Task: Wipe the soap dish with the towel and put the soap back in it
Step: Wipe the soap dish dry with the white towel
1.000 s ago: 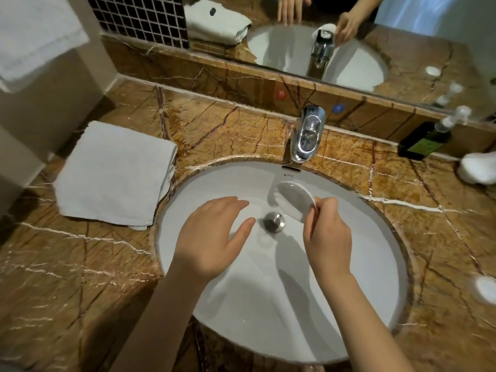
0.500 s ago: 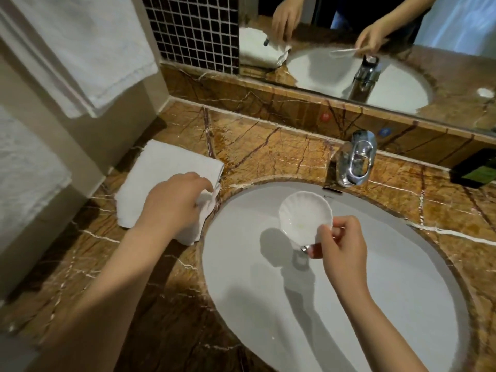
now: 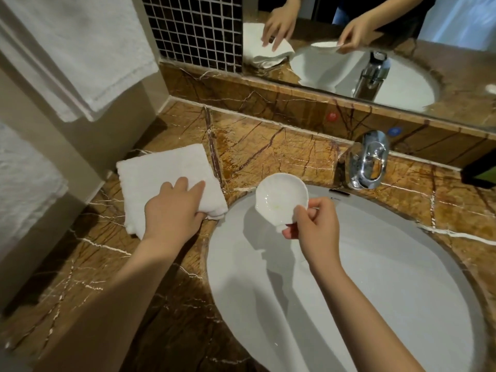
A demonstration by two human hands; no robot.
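Observation:
A white shell-shaped soap dish is held over the left rim of the basin, its hollow facing me, with a faint yellowish smear inside. My right hand pinches its lower right edge. A folded white towel lies on the brown marble counter to the left of the basin. My left hand rests on the towel's near right corner, fingers on top and thumb tucked under the edge. The soap is out of view.
The white oval basin fills the lower right. A chrome tap stands behind it. A dark bottle shows at the right edge. White towels hang on the left wall. A mirror runs along the back.
My left hand left the basin and went left onto the folded towel, closing on its corner. My right hand turned the dish from edge-on to hollow-up. The view swung left.

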